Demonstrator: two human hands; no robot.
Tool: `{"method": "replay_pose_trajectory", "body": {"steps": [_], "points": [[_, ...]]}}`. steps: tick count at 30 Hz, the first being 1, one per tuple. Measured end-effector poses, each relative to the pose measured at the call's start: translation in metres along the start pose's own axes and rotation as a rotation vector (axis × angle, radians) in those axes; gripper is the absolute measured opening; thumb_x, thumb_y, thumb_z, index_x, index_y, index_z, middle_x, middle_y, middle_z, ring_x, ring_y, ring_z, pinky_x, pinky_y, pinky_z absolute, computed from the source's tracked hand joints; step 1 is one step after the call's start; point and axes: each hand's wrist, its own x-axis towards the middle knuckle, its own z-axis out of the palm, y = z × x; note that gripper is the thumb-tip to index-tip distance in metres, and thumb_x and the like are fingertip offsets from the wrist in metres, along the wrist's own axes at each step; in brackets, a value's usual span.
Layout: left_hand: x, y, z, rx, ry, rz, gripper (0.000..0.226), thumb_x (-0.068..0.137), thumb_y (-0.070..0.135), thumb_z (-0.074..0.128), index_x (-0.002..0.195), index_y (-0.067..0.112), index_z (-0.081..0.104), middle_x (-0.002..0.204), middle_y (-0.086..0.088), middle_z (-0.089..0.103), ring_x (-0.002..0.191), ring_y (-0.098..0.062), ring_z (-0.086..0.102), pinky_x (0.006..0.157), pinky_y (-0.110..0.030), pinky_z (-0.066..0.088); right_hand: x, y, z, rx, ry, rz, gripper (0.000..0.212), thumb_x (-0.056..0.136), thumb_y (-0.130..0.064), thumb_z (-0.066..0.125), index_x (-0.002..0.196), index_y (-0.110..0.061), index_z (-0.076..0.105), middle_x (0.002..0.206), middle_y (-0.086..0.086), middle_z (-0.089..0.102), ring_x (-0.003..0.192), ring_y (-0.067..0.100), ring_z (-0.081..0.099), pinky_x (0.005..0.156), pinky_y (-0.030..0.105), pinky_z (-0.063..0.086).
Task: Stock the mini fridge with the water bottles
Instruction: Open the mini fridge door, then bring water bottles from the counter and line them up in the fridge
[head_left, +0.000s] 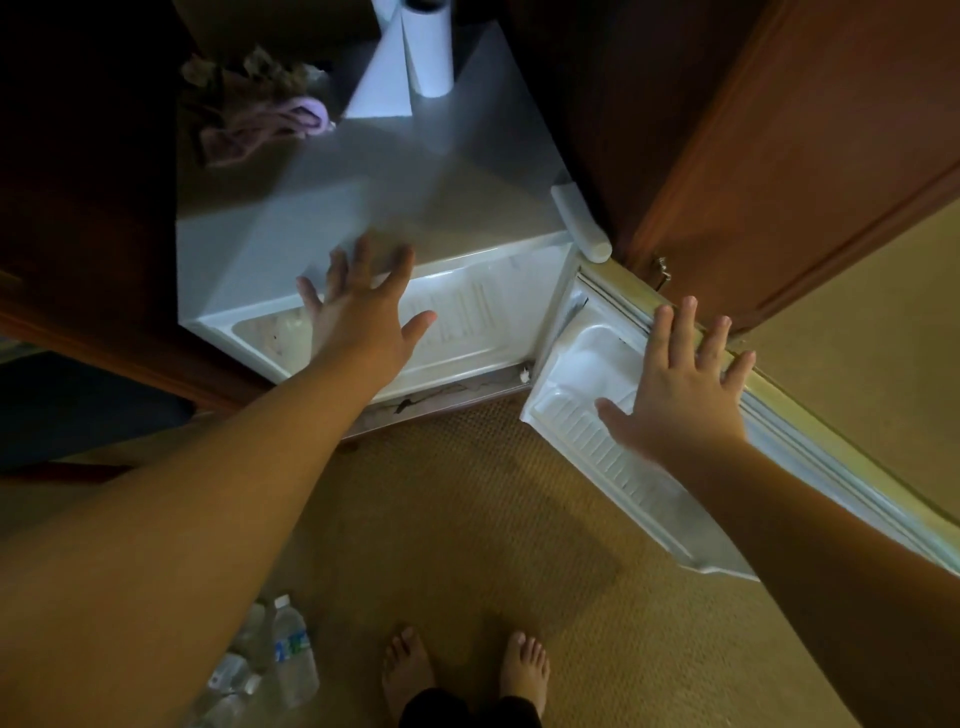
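1. Head view, step in hand: the mini fridge (363, 208) stands open in a wooden cabinet, its door (623, 441) swung out to the right over the carpet (467, 519). No bottle is inside as far as the view shows (the cavity is seen only from above, so its depth is hidden). I judge the stocking has not begun; this is the opening stage.

2. Hands: the left hand (363, 312) hovers over the fridge's near top edge, fingers spread wide, holding nothing. The right hand (680, 389) is spread wide too, over the door's inner liner, fingertips at the door's far edge; whether it presses the door I cannot tell.

3. The task's thing: the water bottles (280, 654) lie on the carpet at near left, just left of the person's bare feet (467, 670), partly behind the left forearm.

4. Next move, as I judge it: one hand must come back and down to the near left, close on a bottle, and carry it into the cavity or a door shelf.

5. Edges and room: the carpet between feet and fridge is open. The door's near corner juts out at right, and the cabinet's wooden frame crowds the fridge's left side.

6. On the fridge top, far back, stand a paper towel roll (428, 49) and a heap of cloth (260, 114), well apart from both hands.
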Motion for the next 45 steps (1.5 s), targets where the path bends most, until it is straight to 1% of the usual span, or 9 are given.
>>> {"method": "replay_pose_trajectory", "body": {"steps": [10, 15, 19, 24, 29, 32, 36, 41, 45], "points": [[0.000, 0.002, -0.002, -0.010, 0.029, -0.006, 0.071, 0.097, 0.072, 0.032, 0.159, 0.042, 0.014, 0.172, -0.008, 0.008, 0.158, -0.040, 0.007, 0.121, -0.068, 0.010, 0.018, 0.038, -0.005, -0.052, -0.013, -0.134, 0.120, 0.083, -0.079, 0.045, 0.157, -0.018, -0.027, 0.166, 0.009, -0.029, 0.153, 0.042, -0.021, 0.123, 0.065, 0.004], [0.002, 0.003, -0.004, -0.024, 0.028, -0.014, 0.066, 0.097, 0.072, 0.032, 0.155, 0.042, 0.021, 0.170, -0.009, 0.015, 0.156, -0.040, 0.013, 0.120, -0.070, 0.016, 0.021, 0.051, -0.009, -0.047, -0.033, -0.205, 0.121, 0.084, -0.075, 0.052, 0.157, -0.019, -0.026, 0.167, 0.007, -0.029, 0.152, 0.040, -0.023, 0.123, 0.065, 0.004], [0.003, 0.003, -0.007, -0.034, 0.017, -0.019, 0.063, 0.098, 0.070, 0.033, 0.154, 0.041, 0.027, 0.167, -0.009, 0.020, 0.155, -0.041, 0.017, 0.118, -0.070, 0.020, 0.020, 0.052, -0.007, -0.056, -0.027, -0.212, 0.121, 0.083, -0.078, 0.049, 0.157, -0.018, -0.026, 0.167, 0.008, -0.028, 0.152, 0.040, -0.023, 0.123, 0.065, 0.003], [0.001, 0.004, -0.011, -0.021, -0.028, -0.026, 0.065, 0.099, 0.068, 0.034, 0.157, 0.042, 0.021, 0.169, -0.008, 0.016, 0.157, -0.039, 0.013, 0.120, -0.069, 0.017, 0.020, 0.051, -0.009, -0.031, -0.022, -0.208, 0.119, 0.084, -0.081, 0.045, 0.157, -0.020, -0.026, 0.167, 0.007, -0.029, 0.152, 0.039, -0.025, 0.123, 0.065, 0.001], [0.003, 0.011, -0.035, -0.056, -0.137, -0.056, 0.067, 0.097, 0.064, 0.046, 0.156, 0.040, 0.024, 0.168, -0.007, 0.019, 0.155, -0.038, 0.020, 0.119, -0.066, 0.025, 0.023, 0.054, -0.022, 0.079, -0.066, -0.207, 0.110, 0.088, -0.079, 0.043, 0.158, -0.026, -0.023, 0.167, 0.004, -0.029, 0.152, 0.036, -0.023, 0.123, 0.065, 0.001], [-0.010, 0.024, -0.070, -0.201, -0.180, -0.116, 0.072, 0.099, 0.061, 0.047, 0.160, 0.035, 0.021, 0.168, -0.008, 0.023, 0.152, -0.037, 0.027, 0.120, -0.060, 0.029, 0.011, 0.048, -0.057, 0.182, 0.018, -0.215, 0.103, 0.093, -0.071, 0.045, 0.158, -0.029, -0.023, 0.168, 0.003, -0.027, 0.154, 0.033, -0.021, 0.124, 0.061, 0.001], [-0.067, 0.047, -0.149, -0.408, -0.002, -0.015, 0.070, 0.098, 0.054, 0.054, 0.159, 0.032, 0.029, 0.159, -0.003, 0.041, 0.142, -0.029, 0.042, 0.114, -0.048, 0.043, -0.027, 0.034, -0.146, 0.368, 0.162, -0.324, 0.095, 0.097, -0.057, 0.050, 0.162, -0.028, -0.014, 0.171, 0.004, -0.016, 0.157, 0.030, -0.012, 0.126, 0.053, 0.012], [-0.120, 0.063, -0.277, -0.486, 0.186, 0.112, 0.059, 0.096, 0.055, 0.056, 0.151, 0.041, 0.041, 0.139, 0.010, 0.059, 0.128, -0.014, 0.053, 0.104, -0.035, 0.049, -0.076, 0.025, -0.279, 0.553, 0.447, -0.460, 0.078, 0.097, -0.050, 0.053, 0.162, -0.030, 0.016, 0.171, -0.002, 0.015, 0.154, 0.023, 0.025, 0.118, 0.051, 0.036], [-0.130, 0.050, -0.372, -0.546, 0.328, 0.098, 0.052, 0.092, 0.054, 0.062, 0.141, 0.042, 0.051, 0.120, 0.018, 0.065, 0.113, -0.005, 0.061, 0.096, -0.030, 0.053, -0.095, 0.015, -0.374, 0.549, 0.531, -0.551, 0.074, 0.097, -0.048, 0.051, 0.161, -0.032, 0.019, 0.167, -0.005, 0.024, 0.151, 0.018, 0.028, 0.119, 0.047, 0.037]]}}
